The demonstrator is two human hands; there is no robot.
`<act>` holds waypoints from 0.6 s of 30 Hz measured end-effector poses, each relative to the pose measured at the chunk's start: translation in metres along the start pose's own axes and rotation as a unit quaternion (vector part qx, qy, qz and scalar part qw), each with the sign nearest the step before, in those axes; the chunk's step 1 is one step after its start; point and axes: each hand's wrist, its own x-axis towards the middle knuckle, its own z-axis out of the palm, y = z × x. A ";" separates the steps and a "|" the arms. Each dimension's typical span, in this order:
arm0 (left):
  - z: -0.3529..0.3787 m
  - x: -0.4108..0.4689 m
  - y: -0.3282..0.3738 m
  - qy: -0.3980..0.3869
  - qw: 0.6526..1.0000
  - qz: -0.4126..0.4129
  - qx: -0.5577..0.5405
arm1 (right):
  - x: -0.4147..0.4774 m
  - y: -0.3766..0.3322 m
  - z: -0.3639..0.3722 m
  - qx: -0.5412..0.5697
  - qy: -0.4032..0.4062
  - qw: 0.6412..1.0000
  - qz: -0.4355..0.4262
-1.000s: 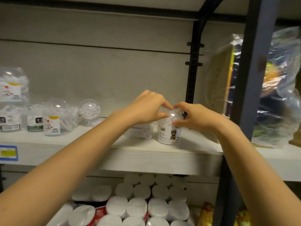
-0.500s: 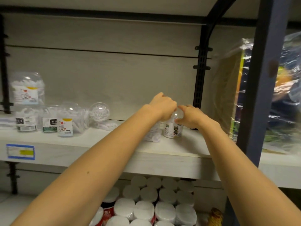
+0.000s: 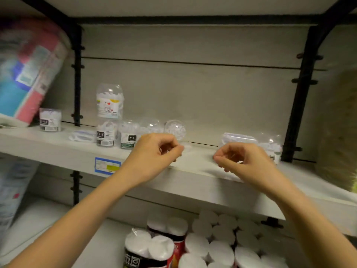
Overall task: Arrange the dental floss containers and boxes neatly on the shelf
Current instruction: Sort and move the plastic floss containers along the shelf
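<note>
The left hand [image 3: 154, 153] and right hand [image 3: 243, 161] hover over the pale shelf [image 3: 193, 180], each grip curled closed and empty. The clear plastic floss jars [image 3: 108, 133] cluster left, with another clear jar [image 3: 270, 146] far right. Best to grasp each by its sides and set it upright, label forward.

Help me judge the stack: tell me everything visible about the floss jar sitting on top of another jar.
The top jar is clear plastic with a rounded dome, packed with white floss picks. Its white label shows a red heart and a yellow patch. It stands upright on a shorter black-labelled jar, on the left part of the shelf. Nothing else visibly touches it.
</note>
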 end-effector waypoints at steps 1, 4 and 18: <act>-0.011 0.000 -0.010 -0.004 1.000 -0.004 0.005 | 0.011 -0.009 0.011 -0.019 0.003 1.000 -0.006; -0.042 0.004 -0.034 -0.020 1.000 0.005 0.009 | 0.058 -0.027 0.042 -0.105 0.007 0.994 -0.001; -0.106 0.010 -0.106 -0.095 0.995 0.030 -0.033 | 0.185 -0.019 0.128 -0.270 -0.019 0.957 0.099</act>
